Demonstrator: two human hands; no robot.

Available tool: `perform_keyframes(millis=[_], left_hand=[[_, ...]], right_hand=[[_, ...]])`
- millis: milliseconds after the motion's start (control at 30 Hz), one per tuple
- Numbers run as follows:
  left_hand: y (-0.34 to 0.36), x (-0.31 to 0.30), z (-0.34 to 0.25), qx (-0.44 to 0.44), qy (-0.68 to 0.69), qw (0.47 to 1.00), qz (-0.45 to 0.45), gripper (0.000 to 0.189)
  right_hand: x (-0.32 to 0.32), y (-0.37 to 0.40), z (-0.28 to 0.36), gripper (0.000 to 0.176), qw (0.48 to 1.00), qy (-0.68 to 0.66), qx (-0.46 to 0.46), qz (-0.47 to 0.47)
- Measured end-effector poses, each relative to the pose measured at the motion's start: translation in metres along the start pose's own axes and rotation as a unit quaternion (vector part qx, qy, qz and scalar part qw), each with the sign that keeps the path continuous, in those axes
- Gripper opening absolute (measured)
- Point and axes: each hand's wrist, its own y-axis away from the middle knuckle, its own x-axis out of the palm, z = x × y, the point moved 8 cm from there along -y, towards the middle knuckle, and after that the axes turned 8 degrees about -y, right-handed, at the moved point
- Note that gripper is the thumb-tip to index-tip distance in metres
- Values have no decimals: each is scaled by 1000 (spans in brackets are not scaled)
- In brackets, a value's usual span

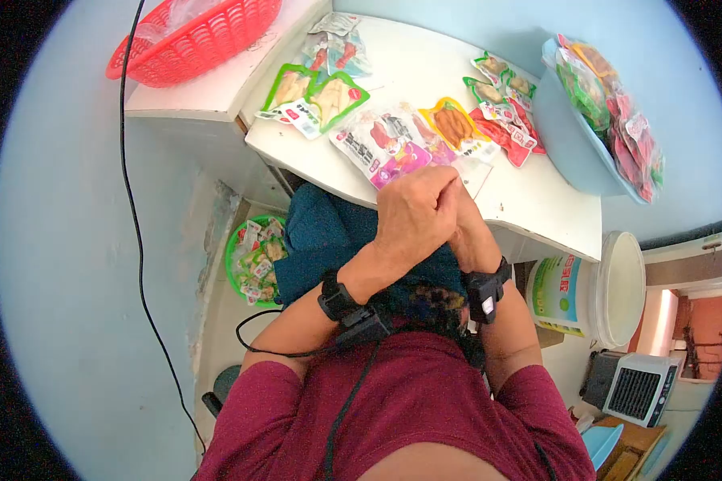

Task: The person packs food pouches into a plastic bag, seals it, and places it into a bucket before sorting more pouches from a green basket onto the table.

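My left hand [415,210] is curled into a fist just over the front edge of the white table [537,208]. My right hand [472,231] is pressed against it, its fingers mostly hidden behind the left. Whether anything sits between them is out of sight. Beyond my hands lies a clear packet with purple print [389,144]. Beside it are a yellow snack packet [453,124] and some red packets [509,132]. Green-edged packets [333,98] lie farther left, below clear packets with red contents [341,52].
A blue basin [565,144] heaped with packets stands on the right. A red basket [208,48] rests on the upper-left ledge. Below the table are a green basket of small packets [257,260] and a white bucket [618,289]. A black cable [132,192] hangs along the wall.
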Motion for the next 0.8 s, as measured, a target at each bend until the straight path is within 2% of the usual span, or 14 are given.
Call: perform_keyframes(millis=[100, 167, 367, 500, 567, 633, 667, 733, 800], left_hand=[[0, -4, -7, 45, 3, 999, -27, 11], [0, -4, -7, 31, -10, 999, -10, 11], [-3, -8, -11, 38, -22, 999, -13, 11], [-6, -8, -12, 64, -5, 998, 3, 13], [-5, -2, -11, 62, 4, 996, 64, 16], [-5, 4, -12, 81, 2, 991, 106, 17], [-6, 5, -14, 89, 6, 988, 122, 17], [-9, 7, -18, 102, 17, 982, 156, 17], [-19, 5, -12, 70, 14, 981, 180, 15]], right_hand=[[-39, -18, -19, 13, 997, 59, -4, -47], [-49, -25, -21, 15, 993, 91, -28, -65], [-21, -17, 0, 16, 986, 83, -102, -104], [8, -3, 7, 18, 985, 130, -70, -89], [16, 3, 10, 19, 984, 154, -48, -73], [6, 5, 1, 20, 997, 71, -20, -19], [-2, 6, -5, 16, 1000, -12, -1, 29], [-1, 14, -5, 19, 999, -6, 33, -11], [8, 23, 7, 25, 997, -7, 61, -51]])
